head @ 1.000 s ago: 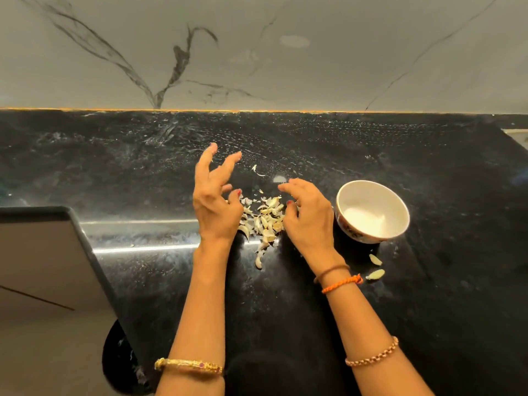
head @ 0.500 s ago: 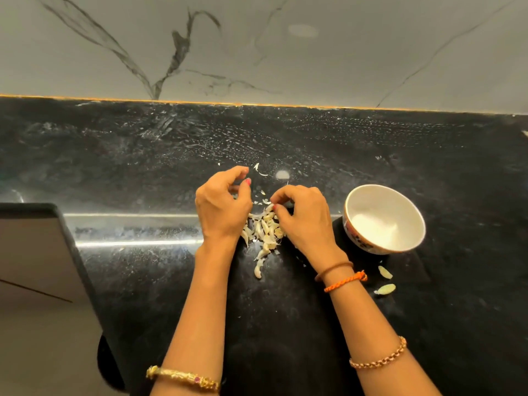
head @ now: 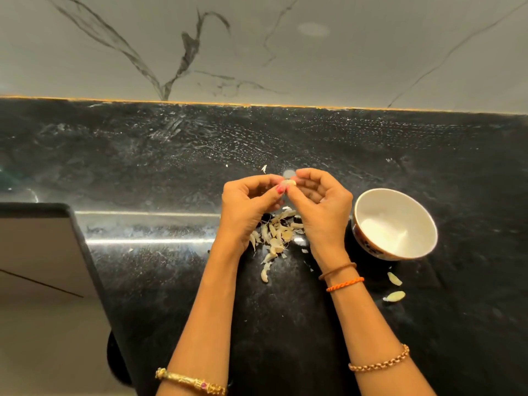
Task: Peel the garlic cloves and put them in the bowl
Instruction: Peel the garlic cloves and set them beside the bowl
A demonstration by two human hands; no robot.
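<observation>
Both hands have lifted off the pile of cloves [head: 275, 237], left hand [head: 248, 208] and right hand [head: 320, 205] pinching one clove [head: 288, 182] between them, unpeeled I'd judge, while the bowl [head: 395, 224] looks empty.

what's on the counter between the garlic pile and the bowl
Head view: mostly bare black counter between garlic pile and bowl; a few peel scraps, with the right hand above.

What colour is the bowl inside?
Plain white inside; the bowl shows best in the head view.
</observation>
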